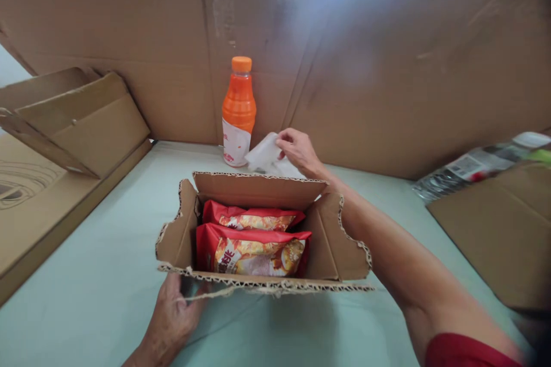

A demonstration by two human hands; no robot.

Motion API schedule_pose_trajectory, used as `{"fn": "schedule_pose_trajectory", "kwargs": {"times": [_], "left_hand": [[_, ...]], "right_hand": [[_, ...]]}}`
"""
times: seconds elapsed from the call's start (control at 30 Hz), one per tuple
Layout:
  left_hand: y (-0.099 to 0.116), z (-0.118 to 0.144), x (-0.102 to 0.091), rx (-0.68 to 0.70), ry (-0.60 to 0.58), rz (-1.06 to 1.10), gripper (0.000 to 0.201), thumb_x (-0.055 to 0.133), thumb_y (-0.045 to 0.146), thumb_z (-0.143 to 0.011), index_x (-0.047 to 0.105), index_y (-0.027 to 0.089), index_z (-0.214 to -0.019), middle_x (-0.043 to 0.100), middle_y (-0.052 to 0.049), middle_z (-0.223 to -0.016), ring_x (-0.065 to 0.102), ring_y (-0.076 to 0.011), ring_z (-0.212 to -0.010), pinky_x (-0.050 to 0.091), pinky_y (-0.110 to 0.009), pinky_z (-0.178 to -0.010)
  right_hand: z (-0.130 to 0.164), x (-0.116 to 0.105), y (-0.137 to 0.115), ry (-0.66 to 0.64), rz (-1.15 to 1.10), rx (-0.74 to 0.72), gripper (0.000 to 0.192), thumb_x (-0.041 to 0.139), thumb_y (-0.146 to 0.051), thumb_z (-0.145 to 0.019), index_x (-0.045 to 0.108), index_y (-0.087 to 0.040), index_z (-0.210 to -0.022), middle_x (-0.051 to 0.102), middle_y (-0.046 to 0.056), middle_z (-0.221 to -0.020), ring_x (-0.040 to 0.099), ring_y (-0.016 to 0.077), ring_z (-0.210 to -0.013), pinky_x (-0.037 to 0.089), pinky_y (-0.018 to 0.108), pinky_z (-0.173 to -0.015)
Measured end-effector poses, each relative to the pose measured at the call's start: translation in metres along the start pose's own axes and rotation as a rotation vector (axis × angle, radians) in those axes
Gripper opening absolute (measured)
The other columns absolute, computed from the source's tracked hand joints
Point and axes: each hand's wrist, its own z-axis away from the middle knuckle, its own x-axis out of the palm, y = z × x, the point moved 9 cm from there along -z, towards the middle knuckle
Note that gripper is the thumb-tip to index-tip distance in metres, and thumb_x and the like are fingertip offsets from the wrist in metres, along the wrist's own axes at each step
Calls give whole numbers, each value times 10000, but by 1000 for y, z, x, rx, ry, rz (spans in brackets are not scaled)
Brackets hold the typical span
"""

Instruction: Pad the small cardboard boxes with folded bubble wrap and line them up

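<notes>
Resting against box (258, 235) front, left hand (172, 318), fingers curled on its edge, white packet (264, 153) pinched by right hand (298, 150), beside bottle (238, 112).

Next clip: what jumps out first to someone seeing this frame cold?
The open cardboard box at centre, with two red snack bags standing inside, draws the eye first. Behind it an orange bottle stands upright against the cardboard backdrop. The right hand reaches past the box and grips a white packet beside the bottle, while the left hand rests at the box's near left corner.
</notes>
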Motion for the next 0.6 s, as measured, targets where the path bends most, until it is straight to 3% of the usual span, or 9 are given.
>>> {"fn": "schedule_pose_trajectory", "kwargs": {"times": [0.07, 0.13, 0.27, 0.4, 0.5, 0.6], "left_hand": [[16, -5, -1, 16, -4, 41, 446, 662, 505, -794, 607, 181, -1096, 714, -106, -915, 698, -308, -936, 583, -430, -848], [30, -10, -2, 41, -15, 75, 466, 649, 470, -797, 580, 175, -1151, 711, -125, -1019, 686, -312, -1029, 568, -437, -903], [41, -13, -6, 81, -11, 123, 484, 643, 416, -780, 561, 170, -1188, 685, -136, -1126, 654, -308, -1107, 544, -435, -947], [34, -12, -7, 65, -23, 156, 502, 690, 384, -763, 542, 189, -1201, 663, -97, -1081, 638, -280, -1086, 540, -394, -933], [34, -12, -5, 83, -58, 190, 515, 706, 351, -754, 531, 194, -1213, 647, -72, -1046, 628, -258, -1069, 533, -367, -931], [39, -13, -7, 109, -53, 211, 536, 712, 333, -745, 526, 183, -1224, 638, -67, -1035, 623, -245, -1042, 529, -354, -919]], "right_hand": [[22, -33, -1, 60, -99, -24, 101, 545, -234, -849, 608, -159, -877, 650, 0, -766, 603, 78, -544, 460, 212, -554], [52, -67, 13, 134, -197, 12, 135, 582, -292, -803, 597, -165, -848, 613, -16, -648, 576, 88, -514, 406, 206, -497], [139, -108, 78, 156, -236, 316, 308, 639, -373, -666, 613, -162, -889, 575, -32, -543, 524, 104, -456, 331, 215, -433], [248, -115, 117, 41, -219, 565, 487, 645, -443, -628, 606, -143, -1010, 540, -59, -514, 482, 112, -433, 334, 235, -443], [316, -111, 117, -47, -176, 614, 567, 621, -535, -695, 592, -135, -1095, 492, -80, -487, 482, 128, -444, 334, 248, -469], [364, -108, 109, -127, -109, 630, 585, 578, -586, -752, 593, -144, -1136, 476, -83, -513, 510, 141, -457, 365, 262, -495]]}}
